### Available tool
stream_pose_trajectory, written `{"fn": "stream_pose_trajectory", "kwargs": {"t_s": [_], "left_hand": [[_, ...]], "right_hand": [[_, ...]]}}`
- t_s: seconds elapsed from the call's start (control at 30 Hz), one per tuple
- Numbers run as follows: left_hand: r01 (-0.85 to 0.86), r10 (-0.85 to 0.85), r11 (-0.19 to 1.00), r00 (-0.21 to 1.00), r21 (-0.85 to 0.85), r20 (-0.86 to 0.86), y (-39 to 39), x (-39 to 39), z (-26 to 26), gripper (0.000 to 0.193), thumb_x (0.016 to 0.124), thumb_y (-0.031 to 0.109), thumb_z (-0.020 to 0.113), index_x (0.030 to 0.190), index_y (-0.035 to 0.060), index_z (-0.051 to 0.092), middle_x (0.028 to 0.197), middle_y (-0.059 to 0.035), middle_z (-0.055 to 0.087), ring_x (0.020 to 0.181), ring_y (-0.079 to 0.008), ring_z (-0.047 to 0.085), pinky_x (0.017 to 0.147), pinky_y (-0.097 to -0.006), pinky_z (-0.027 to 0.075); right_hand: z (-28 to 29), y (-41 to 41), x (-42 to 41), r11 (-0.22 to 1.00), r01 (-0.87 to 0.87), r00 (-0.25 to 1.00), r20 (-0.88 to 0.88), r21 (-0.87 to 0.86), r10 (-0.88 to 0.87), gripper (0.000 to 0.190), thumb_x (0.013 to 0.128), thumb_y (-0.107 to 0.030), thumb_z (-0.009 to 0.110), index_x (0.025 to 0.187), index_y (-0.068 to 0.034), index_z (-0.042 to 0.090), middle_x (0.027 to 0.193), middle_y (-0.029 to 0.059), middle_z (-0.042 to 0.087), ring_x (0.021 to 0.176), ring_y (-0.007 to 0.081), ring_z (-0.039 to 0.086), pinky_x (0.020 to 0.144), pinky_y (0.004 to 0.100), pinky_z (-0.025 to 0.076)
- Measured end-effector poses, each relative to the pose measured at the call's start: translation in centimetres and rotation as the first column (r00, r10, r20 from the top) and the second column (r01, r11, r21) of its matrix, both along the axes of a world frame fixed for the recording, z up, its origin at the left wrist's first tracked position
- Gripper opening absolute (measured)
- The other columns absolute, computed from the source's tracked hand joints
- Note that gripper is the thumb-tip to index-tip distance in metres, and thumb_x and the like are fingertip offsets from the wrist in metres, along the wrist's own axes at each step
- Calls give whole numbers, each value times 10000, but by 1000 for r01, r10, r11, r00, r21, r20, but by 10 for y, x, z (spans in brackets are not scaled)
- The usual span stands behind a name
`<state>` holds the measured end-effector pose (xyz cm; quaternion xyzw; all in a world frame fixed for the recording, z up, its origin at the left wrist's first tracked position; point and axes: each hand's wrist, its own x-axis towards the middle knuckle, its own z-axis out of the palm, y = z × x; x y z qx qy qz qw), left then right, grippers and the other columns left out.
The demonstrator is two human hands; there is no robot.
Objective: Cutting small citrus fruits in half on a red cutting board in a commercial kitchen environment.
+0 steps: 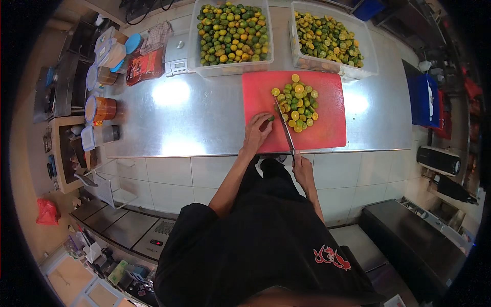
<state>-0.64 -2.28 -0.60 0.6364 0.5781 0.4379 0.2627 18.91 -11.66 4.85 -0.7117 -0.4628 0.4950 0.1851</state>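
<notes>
My right hand grips the handle of a long kitchen knife, its blade pointing away from me over a red cutting board. Left of the blade, the fingers of my left hand hold a small green citrus fruit against the board. A pile of halved small citrus fruits lies just right of the knife, several with orange cut faces up. Behind the board stands a clear plastic bin of whole green and yellow citrus fruits. Another bin, at the back right, holds cut citrus fruits.
The board rests on a stainless steel table, near its front edge. A digital kitchen scale, a red package and several lidded plastic containers stand at the left. A blue crate is beyond the table's right end.
</notes>
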Motion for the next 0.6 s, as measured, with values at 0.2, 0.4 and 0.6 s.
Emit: {"fn": "stream_pose_trajectory", "kwargs": {"t_s": [0.2,0.4,0.6], "left_hand": [[-29,36,996,996,-84,78,-2,-1,4,238,806,104,710,1028,23,685,1069,-142,661,973,-305,643,853,-373,520],[-40,50,995,994,-91,102,-2,-4,3,239,800,111,717,1014,11,683,1041,-152,663,958,-302,648,847,-363,521],[-31,37,997,996,-68,81,-3,-6,0,241,790,106,720,1008,9,682,1031,-148,663,950,-302,649,840,-363,523]], "right_hand": [[6,1,-4,1000,-16,1000,-11,3,16,698,982,-575,306,633,-5,508,497,60,450,428,160,465,420,330,364],[15,7,-8,985,-52,998,34,-168,58,715,1011,-503,299,655,68,541,599,217,531,611,370,542,669,446,442],[19,7,-6,984,-94,994,42,-154,102,735,1011,-504,290,642,77,547,591,234,531,619,397,551,688,458,444]]}}
